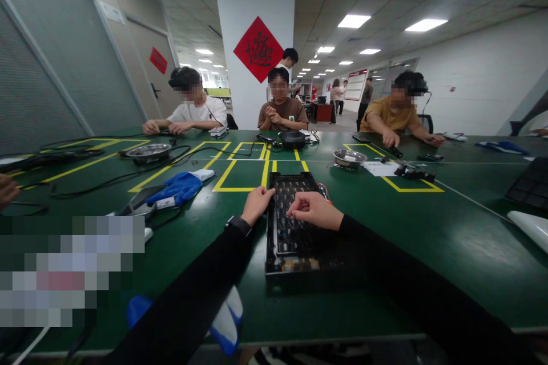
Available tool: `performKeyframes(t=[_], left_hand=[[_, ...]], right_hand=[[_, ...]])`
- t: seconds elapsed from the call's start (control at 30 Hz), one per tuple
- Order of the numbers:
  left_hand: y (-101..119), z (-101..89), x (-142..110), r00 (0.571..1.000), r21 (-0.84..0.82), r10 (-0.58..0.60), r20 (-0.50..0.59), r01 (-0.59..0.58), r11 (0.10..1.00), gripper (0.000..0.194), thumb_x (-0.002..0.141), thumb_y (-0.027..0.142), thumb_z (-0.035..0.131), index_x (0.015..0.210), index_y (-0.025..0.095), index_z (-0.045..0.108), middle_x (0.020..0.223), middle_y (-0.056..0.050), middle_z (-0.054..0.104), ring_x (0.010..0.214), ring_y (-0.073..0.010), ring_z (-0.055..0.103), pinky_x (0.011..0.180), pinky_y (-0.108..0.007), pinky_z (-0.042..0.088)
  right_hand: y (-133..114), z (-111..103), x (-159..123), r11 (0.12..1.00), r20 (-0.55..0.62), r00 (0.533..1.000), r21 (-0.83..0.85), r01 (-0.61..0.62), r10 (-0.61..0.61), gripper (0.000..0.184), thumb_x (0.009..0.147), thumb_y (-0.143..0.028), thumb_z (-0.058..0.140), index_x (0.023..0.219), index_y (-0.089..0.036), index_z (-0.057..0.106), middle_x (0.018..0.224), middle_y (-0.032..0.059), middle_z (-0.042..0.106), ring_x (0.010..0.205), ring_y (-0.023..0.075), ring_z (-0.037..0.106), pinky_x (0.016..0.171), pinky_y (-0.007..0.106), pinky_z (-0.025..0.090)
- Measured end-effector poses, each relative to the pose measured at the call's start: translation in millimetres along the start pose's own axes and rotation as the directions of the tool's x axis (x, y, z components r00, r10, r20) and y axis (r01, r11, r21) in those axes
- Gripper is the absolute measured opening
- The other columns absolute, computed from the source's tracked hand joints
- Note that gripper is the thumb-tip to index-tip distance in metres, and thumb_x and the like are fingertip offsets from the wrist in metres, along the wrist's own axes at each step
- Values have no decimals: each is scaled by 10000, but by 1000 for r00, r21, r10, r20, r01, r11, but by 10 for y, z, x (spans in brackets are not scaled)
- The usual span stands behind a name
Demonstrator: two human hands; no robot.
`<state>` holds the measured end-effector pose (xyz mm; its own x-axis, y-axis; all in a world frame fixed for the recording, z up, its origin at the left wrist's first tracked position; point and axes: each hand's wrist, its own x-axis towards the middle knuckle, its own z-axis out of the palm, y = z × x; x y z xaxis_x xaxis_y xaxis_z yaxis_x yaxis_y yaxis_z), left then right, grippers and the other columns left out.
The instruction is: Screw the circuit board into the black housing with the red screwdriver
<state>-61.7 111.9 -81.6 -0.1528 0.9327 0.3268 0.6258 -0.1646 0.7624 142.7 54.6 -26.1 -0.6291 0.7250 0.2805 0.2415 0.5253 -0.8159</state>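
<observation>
While a blue-and-white glove [226, 325] lies at the tabletop's [428, 274] near edge, the black case [286, 234] sits farther in. Over its slotted face the right hand [315, 211] curls, fingertips drawn together; whether they pinch anything, I cannot tell. The left hand [258, 203] grips the left rim near its far corner; steady pressure there should prevent sliding.

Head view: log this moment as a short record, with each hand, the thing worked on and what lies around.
Left hand: fingertips at the left edge of the black tray
Right hand: over the tray, fingers pinched; cannot tell if holding anything
Tray: flat on the green table, rows of small shapes inside
Gloves: blue and white, left of the tray
Metal bowls: one farther left, one farther right
</observation>
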Motion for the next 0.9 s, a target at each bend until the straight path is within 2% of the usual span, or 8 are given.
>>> performKeyframes(t=[0.07, 0.1, 0.23, 0.33, 0.5, 0.63, 0.8, 0.9], left_hand=[[8, -7, -10, 1000, -1, 8, 2, -8, 1000, 365, 728, 474, 525, 531, 189, 411, 504, 30, 458, 510, -122, 427, 515, -253, 272], [13, -9, -15, 1000, 2, 14, 1, -14, 1000, 361, 723, 470, 533, 532, 190, 410, 504, 30, 460, 510, -122, 429, 516, -253, 274], [24, -9, -23, 1000, 21, 23, -8, -23, 1000, 349, 722, 445, 538, 523, 190, 405, 507, 24, 469, 513, -125, 433, 515, -254, 271], [23, -7, -21, 1000, 14, 21, 2, -21, 1000, 343, 722, 440, 537, 524, 189, 412, 509, 24, 472, 512, -123, 432, 517, -254, 273], [8, -3, -16, 999, 28, 32, 19, -32, 999, 347, 734, 454, 517, 536, 188, 414, 522, 22, 480, 512, -123, 439, 514, -251, 278], [-1, 0, -11, 999, 45, 41, 23, -42, 998, 347, 746, 460, 495, 548, 188, 412, 531, 22, 478, 522, -123, 444, 515, -249, 277], [2, -2, -6, 998, 64, 46, 32, -48, 997, 348, 749, 458, 490, 548, 189, 399, 534, 23, 472, 524, -120, 439, 515, -247, 274], [-3, 2, 4, 998, 81, 45, 38, -48, 996, 346, 750, 458, 490, 551, 189, 404, 536, 24, 472, 525, -120, 441, 518, -247, 280]], right_hand=[[-69, 18, -100, 985, 16, 999, 166, -45, 43, 157, 696, -243, 654, 718, -137, 541, 773, 47, 655, 723, 142, 624, 688, 283, 491], [-92, 22, -146, 979, 18, 998, 197, -56, 54, 183, 681, -258, 674, 718, -135, 544, 766, 45, 650, 705, 136, 620, 679, 281, 492], [-104, 12, -267, 970, 23, 997, 230, -78, 74, 257, 626, -301, 734, 733, -127, 579, 725, 25, 629, 631, 106, 584, 623, 251, 480], [-63, 5, -292, 937, 44, 992, 327, -126, 118, 291, 593, -312, 760, 722, -127, 576, 640, -3, 608, 541, 85, 550, 540, 225, 459], [-1, -34, -288, 902, 41, 988, 403, -153, 150, 267, 601, -318, 756, 715, -128, 607, 594, -14, 599, 491, 73, 521, 495, 206, 430], [7, -150, -305, 933, 159, 979, 315, -171, 126, 270, 682, -344, 695, 844, -130, 666, 678, 8, 618, 593, 96, 555, 603, 237, 462], [-36, -280, -329, 1000, 355, 935, 5, 1, -2, 225, 776, -302, 609, 916, -145, 689, 888, 46, 626, 810, 132, 572, 766, 261, 442], [-75, -290, -345, 1000, 442, 897, -8, 29, -23, 217, 790, -289, 594, 922, -142, 685, 893, 45, 627, 845, 136, 569, 790, 253, 427]])
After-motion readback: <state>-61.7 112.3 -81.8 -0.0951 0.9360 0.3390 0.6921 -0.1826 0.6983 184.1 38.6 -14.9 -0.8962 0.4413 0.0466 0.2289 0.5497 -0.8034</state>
